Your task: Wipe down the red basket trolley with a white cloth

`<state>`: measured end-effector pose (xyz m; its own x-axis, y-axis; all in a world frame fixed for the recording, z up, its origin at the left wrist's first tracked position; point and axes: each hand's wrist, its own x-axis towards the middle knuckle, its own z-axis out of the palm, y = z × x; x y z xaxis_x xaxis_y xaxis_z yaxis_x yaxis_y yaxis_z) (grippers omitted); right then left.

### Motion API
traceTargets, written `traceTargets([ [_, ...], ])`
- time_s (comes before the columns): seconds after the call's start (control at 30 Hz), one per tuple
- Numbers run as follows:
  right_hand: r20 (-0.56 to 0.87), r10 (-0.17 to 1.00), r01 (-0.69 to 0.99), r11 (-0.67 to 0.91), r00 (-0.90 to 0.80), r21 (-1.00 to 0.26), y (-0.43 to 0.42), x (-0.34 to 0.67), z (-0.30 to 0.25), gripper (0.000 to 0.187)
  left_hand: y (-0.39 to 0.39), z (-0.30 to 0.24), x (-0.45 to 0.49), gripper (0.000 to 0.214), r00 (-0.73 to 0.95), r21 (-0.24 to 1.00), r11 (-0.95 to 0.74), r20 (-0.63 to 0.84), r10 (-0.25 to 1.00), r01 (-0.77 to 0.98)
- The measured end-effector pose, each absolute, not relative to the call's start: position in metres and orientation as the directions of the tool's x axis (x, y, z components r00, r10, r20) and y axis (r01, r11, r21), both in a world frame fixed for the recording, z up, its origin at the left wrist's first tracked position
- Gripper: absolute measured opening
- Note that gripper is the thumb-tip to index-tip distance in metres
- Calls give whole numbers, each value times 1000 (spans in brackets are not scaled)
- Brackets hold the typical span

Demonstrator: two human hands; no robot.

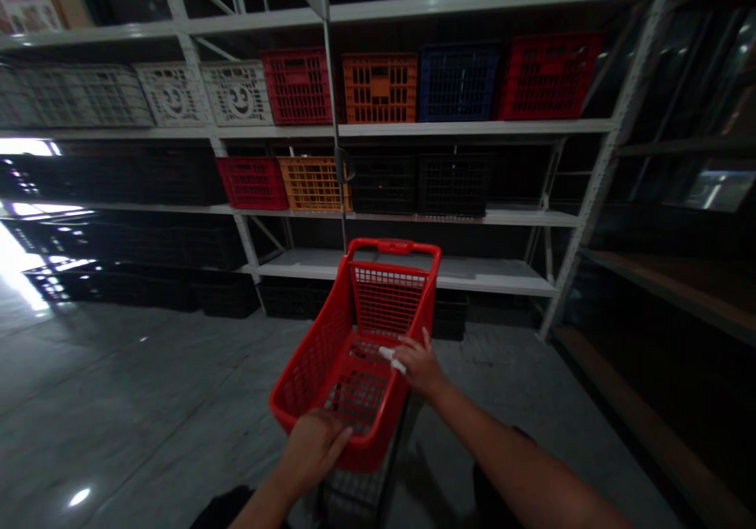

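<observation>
Gripping near rim of red cart (331,338): left hand (317,444), fingers curled over edge. Right hand (418,364) at cart's side rim, fingers pinching white wad (392,359), material unclear. Cart on grey floor (147,403), before metal shelving (502,275) holding crates (381,88).

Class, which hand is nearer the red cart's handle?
Right. The right grip is at the cart's side, partway toward the handle; the left grip is at the opposite end's rim.
</observation>
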<state>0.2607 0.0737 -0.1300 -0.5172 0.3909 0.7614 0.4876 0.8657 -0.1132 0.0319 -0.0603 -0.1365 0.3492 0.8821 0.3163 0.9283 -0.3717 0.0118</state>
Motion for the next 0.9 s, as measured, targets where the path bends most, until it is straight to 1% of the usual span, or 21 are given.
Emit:
traceTargets([
  [0.07,762,376,447,886,-528,-128,48,248,-145,18,-61,-136,27,46,349,18,-375,329,878,927],
  [0.2,731,300,313,942,-612,-124,-2,228,-174,20,-63,-135,21,45,384,16,-413,340,859,910],
  [0.27,685,241,253,964,-687,-84,-6,228,-175,21,-65,-135,19,44,412,3,-436,322,852,900],
  [0.33,624,163,194,981,-764,-19,4,233,-166,22,-66,-136,16,44,429,-5,-449,304,850,893],
  [0.4,576,124,182,982,-808,45,26,243,-151,22,-68,-136,13,43,437,-10,-455,300,848,890],
  [0.47,555,171,261,961,-814,87,54,255,-134,21,-70,-135,9,42,442,-5,-461,295,847,887],
  [0.57,567,331,461,881,-755,100,100,278,-106,22,-72,-128,-3,42,466,16,-484,248,849,875],
  [0.63,607,460,612,789,-648,55,127,292,-88,24,-73,-120,-10,43,452,33,-468,206,868,883],
  [0.7,652,560,731,682,-512,-11,146,301,-74,27,-74,-112,-14,44,369,59,-384,172,913,922],
  [0.77,682,592,777,627,-430,-55,153,301,-70,29,-73,-105,-8,46,217,105,-237,171,961,966],
  [0.8,687,586,773,632,-429,-56,151,296,-72,31,-72,-102,-2,47,142,136,-167,177,974,977],
  [0.9,677,520,690,724,-520,-27,127,268,-92,35,-67,-102,27,50,-7,206,-27,160,987,978],
])
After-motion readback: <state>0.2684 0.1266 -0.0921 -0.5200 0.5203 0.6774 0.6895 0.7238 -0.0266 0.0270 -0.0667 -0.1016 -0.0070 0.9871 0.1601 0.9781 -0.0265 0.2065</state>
